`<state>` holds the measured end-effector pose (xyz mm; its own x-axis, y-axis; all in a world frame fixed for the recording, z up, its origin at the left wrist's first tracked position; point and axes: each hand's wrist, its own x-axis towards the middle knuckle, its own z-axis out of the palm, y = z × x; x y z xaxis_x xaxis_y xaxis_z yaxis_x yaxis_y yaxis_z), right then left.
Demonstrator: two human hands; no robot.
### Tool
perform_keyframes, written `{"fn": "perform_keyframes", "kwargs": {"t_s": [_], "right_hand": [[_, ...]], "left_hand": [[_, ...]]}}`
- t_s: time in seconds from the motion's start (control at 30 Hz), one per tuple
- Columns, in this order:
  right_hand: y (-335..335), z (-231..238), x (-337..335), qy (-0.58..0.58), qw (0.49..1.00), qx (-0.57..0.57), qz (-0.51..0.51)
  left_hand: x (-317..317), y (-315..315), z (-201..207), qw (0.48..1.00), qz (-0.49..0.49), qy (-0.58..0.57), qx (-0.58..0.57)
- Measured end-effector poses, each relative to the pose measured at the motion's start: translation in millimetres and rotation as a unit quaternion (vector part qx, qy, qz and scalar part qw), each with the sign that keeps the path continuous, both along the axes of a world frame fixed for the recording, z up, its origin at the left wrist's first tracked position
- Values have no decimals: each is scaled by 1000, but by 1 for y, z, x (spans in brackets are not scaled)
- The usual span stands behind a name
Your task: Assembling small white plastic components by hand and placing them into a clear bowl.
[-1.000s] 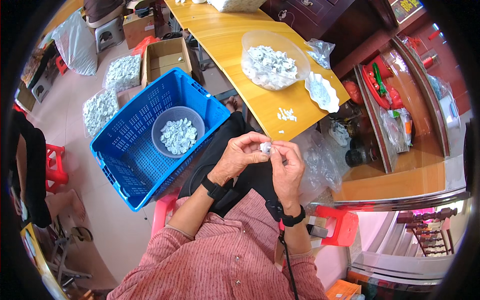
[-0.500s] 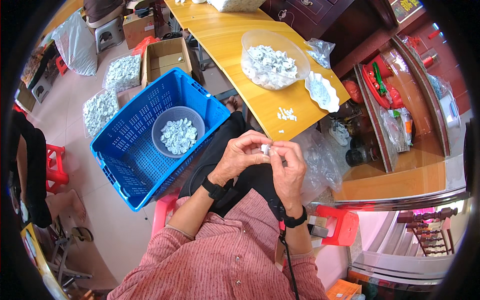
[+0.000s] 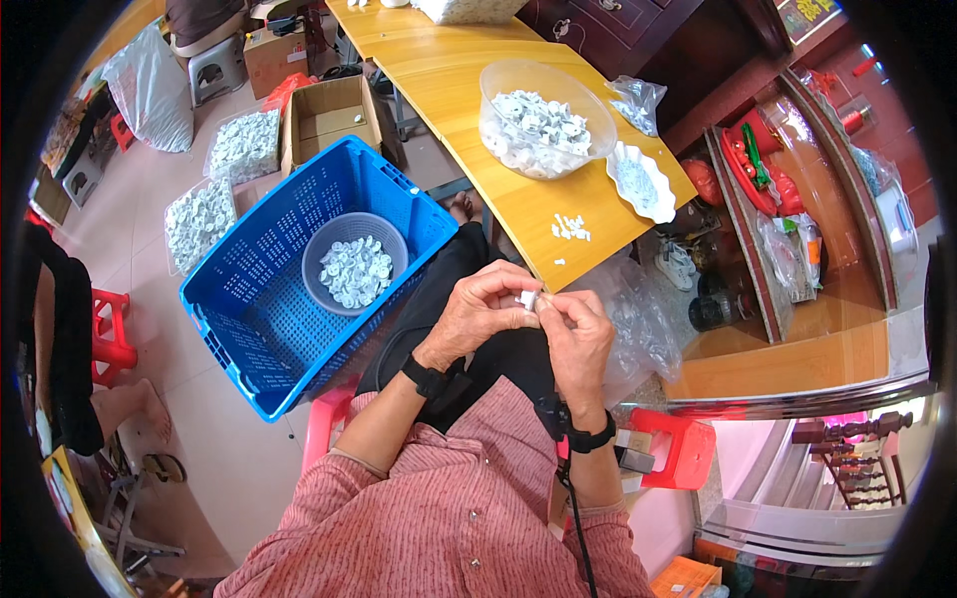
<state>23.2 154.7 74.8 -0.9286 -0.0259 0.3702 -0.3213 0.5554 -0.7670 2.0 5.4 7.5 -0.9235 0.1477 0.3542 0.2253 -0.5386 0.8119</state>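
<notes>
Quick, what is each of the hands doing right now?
Left hand: closed, fingers pinching the small white piece.
Right hand: closed, fingertips gripping the same small white piece.

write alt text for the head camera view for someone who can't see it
Seen from above, a seated person's left hand and right hand pinch a small white part between them over their lap. A blue crate holding a grey bowl of white parts sits to their left, with a wooden table ahead.
</notes>
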Motion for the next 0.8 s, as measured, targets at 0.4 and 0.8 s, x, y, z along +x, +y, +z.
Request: {"fn": "perform_keyframes", "kwargs": {"t_s": [0.4,0.8], "right_hand": [[-1,-11,-2,-9,999,-48,5],[1,-16,-6,-86,984,-150,33]], "left_hand": [[-2,-2,-3,998,27,15,-62],[-3,-1,-6,1000,-2,-20,-19]]}}
